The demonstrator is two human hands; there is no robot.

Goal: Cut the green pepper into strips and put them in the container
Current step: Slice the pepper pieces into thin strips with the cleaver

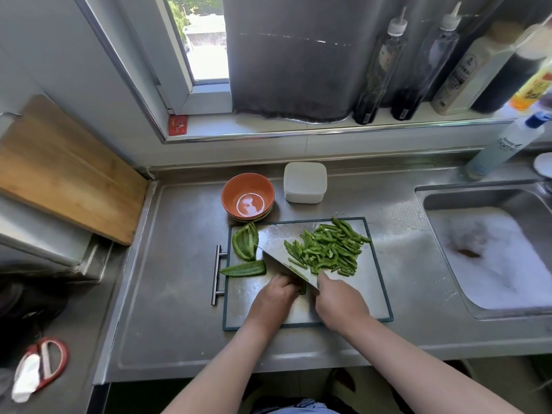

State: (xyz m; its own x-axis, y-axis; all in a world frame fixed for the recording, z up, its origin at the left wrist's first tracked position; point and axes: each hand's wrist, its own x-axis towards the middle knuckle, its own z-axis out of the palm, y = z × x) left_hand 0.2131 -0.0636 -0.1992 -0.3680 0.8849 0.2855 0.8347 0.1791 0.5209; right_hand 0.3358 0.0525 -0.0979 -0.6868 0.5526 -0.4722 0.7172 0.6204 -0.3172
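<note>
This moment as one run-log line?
phase: slicing | right hand: grips knife | left hand: holds pepper piece | strips: piled on cutting board | uncut pieces: two, board's left | orange bowl: no strips

Two broad pepper pieces (245,245); one knife (280,259); one white container (304,182)

Near edge of the cutting board (367,288): pepper piece (303,289), of which we see only a dark green tip; the left hand (276,294) curls over the rest.
Same spot: knife (283,261), its handle wholly inside the grip of the right hand (337,300).
Right of the board: sink (466,198), cropped by the frame; foam hides its bottom, and we cannot identify the brown smear (469,252).
Behind the board, rightward: sill bottles (466,73), labels blurred.
Left of the board: wooden board (59,168), cropped.
Left and nearer: red-handled item (56,357), blurred, half under a white cloth (27,380).
</note>
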